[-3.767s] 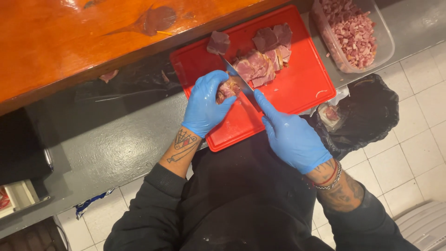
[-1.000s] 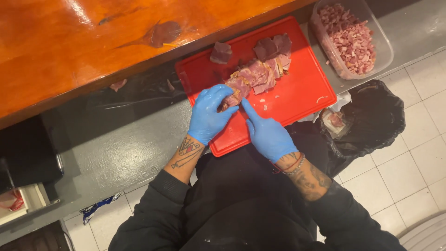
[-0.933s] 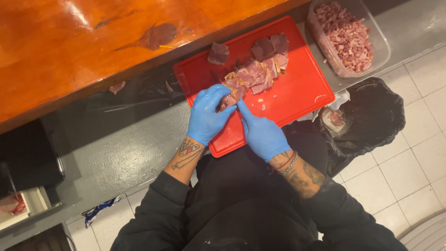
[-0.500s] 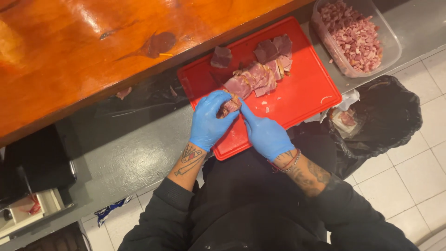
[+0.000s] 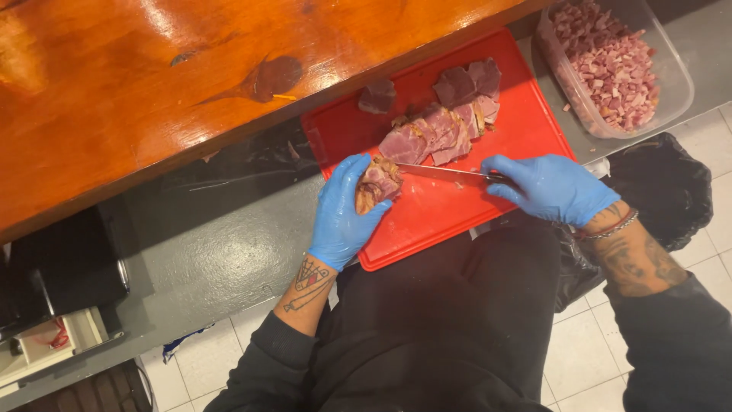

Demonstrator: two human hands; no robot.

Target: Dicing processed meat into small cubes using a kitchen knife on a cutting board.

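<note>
A red cutting board [image 5: 526, 130] lies on the grey counter below a wooden bar top. My left hand [image 5: 343, 210], in a blue glove, grips a chunk of cured meat [image 5: 377, 183] at the board's left side. My right hand [image 5: 553, 187], also gloved, holds a knife [image 5: 438, 172] whose blade lies flat across the board, its tip touching the chunk. Cut pink slices [image 5: 435, 133] lie fanned just above the blade. Two darker pieces [image 5: 467, 80] and another single piece [image 5: 377, 95] rest near the board's far edge.
A clear plastic tub [image 5: 675, 95] of diced meat stands at the upper right. A black bag [image 5: 663, 187] hangs beside my right arm. The glossy wooden bar top [image 5: 152, 91] overhangs the grey counter [image 5: 213, 252]. White floor tiles show below.
My right hand has pulled away to the right, drawing the knife out so the blade lies flat across the board. My left hand keeps its hold on the meat chunk.
</note>
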